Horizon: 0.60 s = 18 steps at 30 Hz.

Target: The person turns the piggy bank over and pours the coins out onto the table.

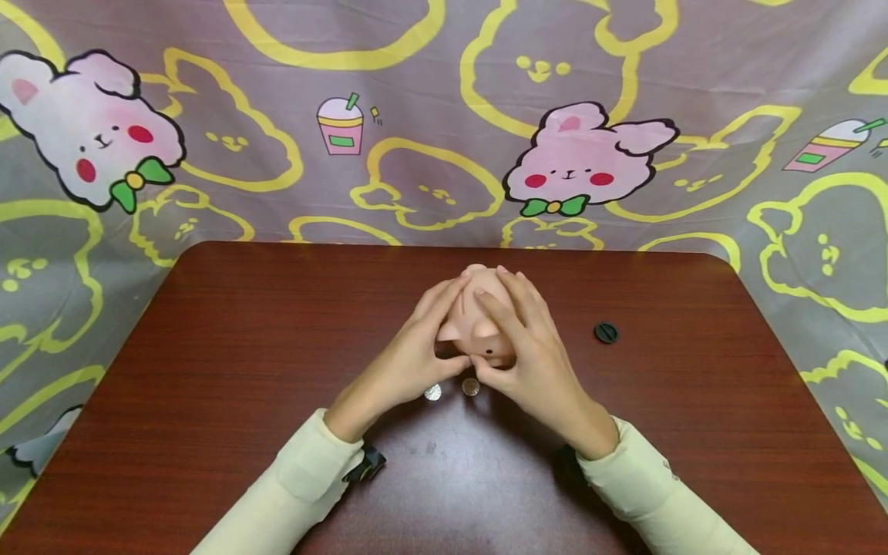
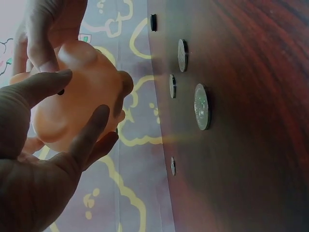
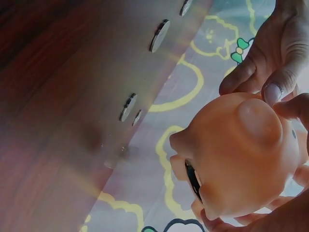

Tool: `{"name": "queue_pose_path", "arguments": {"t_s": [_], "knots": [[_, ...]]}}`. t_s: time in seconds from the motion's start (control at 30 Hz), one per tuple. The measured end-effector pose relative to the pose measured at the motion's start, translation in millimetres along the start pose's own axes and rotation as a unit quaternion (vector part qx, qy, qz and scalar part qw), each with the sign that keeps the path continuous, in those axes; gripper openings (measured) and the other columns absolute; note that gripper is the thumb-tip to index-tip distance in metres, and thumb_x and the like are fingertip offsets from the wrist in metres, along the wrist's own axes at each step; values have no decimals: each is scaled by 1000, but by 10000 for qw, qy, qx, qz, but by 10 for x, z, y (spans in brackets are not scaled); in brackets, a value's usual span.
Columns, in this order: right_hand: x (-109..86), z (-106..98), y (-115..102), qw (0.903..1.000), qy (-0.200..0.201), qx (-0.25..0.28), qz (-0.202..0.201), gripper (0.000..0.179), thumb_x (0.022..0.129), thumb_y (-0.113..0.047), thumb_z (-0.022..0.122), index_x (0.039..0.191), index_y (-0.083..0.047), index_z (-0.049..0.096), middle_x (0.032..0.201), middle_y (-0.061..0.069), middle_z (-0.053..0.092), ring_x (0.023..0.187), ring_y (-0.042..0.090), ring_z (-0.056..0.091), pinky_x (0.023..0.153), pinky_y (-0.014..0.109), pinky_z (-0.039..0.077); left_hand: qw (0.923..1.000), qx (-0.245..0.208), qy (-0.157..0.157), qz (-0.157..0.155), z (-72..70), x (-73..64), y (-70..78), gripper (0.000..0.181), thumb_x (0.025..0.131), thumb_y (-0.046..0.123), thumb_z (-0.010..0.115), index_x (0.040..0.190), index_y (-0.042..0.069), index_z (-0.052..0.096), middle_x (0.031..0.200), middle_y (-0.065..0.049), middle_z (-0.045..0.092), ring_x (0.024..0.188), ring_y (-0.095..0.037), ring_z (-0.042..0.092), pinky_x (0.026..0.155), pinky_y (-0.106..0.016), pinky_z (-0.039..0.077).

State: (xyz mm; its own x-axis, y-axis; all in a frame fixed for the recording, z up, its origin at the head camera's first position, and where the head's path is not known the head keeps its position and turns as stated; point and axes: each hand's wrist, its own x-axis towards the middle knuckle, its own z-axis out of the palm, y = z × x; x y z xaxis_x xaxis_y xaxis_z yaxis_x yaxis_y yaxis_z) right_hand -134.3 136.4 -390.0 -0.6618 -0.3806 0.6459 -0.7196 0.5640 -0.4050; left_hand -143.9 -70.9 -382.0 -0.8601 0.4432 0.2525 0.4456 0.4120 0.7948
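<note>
Cupping the pig (image 1: 472, 317) from both sides, the left grip (image 1: 416, 351) and right grip (image 1: 537, 351) are wrapped round its flanks, holding it raised over the tabletop (image 1: 277, 331) and clear of the surface. It looks like smooth, hollow plastic or vinyl, so I judge it light, a little slippery and unlikely to break; whether the shell yields to a squeeze I cannot tell, nor whether anything is inside. Its broad, rounded sides seem the best place to take hold; the stubby feet (image 3: 181, 141) offer less purchase. A dark opening (image 3: 193, 180) shows among them on the underside.

Four coins (image 2: 203, 106) lie loose on the reddish-brown, wood-grain tabletop, glossy enough to throw back a pale patch of light. A black cap (image 1: 607, 333) sits to the right, well apart from the pig. Greyish cloth (image 1: 416, 92) printed with cartoon figures hangs behind and at both sides.
</note>
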Motion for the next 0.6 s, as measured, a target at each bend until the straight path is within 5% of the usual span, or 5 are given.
{"name": "queue_pose_path", "arguments": {"t_s": [0.4,0.6], "knots": [[9,-45,-28,9986,-64,289,434,81,74,-11,91,147,-11,56,164,21,38,153,46,32,117,68,37,9997,99,115,202,-12,-5,-7,101,85,8,86,167,17,27,167,-14,31,152,-31,39,124,-50,37],[30,-95,-23,9844,-106,1227,1257,80,78,-8,89,150,-12,55,166,14,37,151,37,38,116,61,38,9996,65,161,201,-18,0,6,94,88,15,85,165,20,32,168,-12,31,155,-28,35,125,-50,34]]}}
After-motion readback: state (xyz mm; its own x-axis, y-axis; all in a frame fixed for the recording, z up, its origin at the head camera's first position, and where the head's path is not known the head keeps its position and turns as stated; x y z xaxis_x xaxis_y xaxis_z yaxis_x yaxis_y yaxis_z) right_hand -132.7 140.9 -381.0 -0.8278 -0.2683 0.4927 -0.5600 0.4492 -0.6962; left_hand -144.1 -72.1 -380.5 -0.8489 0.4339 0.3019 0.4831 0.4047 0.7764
